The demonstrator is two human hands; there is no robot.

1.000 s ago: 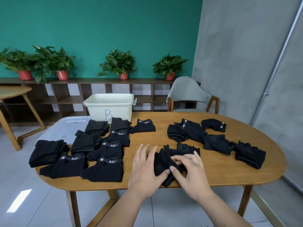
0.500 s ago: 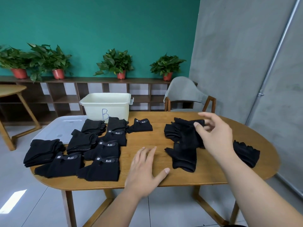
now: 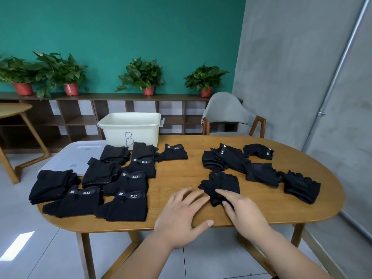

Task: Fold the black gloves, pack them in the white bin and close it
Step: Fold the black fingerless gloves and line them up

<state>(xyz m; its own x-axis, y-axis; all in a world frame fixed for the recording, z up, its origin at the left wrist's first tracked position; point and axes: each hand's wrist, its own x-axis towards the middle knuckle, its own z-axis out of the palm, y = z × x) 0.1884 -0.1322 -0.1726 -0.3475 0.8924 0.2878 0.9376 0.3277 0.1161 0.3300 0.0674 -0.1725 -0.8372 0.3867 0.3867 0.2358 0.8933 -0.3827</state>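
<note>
Hands (image 3: 211, 214) flat, fingers spread, on glove (image 3: 221, 185).

Grey chair (image 3: 227, 115) behind table (image 3: 181, 178); four potted plants (image 3: 141, 75).

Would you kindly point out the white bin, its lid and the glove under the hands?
white bin (image 3: 141, 128): head view, front wall.
lid (image 3: 80, 156): head view, bare top.
glove (image 3: 223, 183): head view, middle.

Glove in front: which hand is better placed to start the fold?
Right, probably. The right hand already has fingers on the glove; the left hand lies flat on the table beside it, fingertips just at its edge.
</note>
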